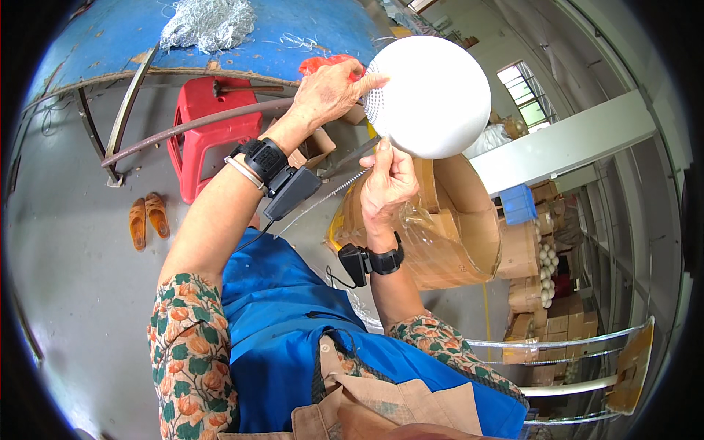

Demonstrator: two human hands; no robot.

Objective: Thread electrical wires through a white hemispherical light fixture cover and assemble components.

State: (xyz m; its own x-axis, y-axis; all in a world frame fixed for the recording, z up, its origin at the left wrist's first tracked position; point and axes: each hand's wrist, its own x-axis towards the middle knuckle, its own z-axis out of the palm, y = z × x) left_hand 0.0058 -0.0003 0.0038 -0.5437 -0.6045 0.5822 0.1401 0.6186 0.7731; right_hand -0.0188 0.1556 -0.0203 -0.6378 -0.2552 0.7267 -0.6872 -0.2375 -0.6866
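Observation:
A large smooth white ball (pixel 438 95) is up in front of me, with rows of small silvery beads (pixel 374 107) on its left side. My left hand (pixel 330 92) is closed at that side, its fingertips pressed onto the ball by the beaded rows. Some red material (pixel 326 63) shows behind this hand. Just under the ball my right hand (pixel 389 183) is closed in a pinch, thumb and forefinger near the ball's lower edge. A thin silvery bead string (pixel 334 194) runs from this hand down toward my lap. What supports the ball from behind is hidden.
A blue table (pixel 110 48) with a heap of silvery strings (pixel 207 26) is at the far left. Below it stand a red stool (pixel 192 147) with a hammer (pixel 246 89) on it and orange slippers (pixel 147 220). An open cardboard box (pixel 455 235) stands to the right.

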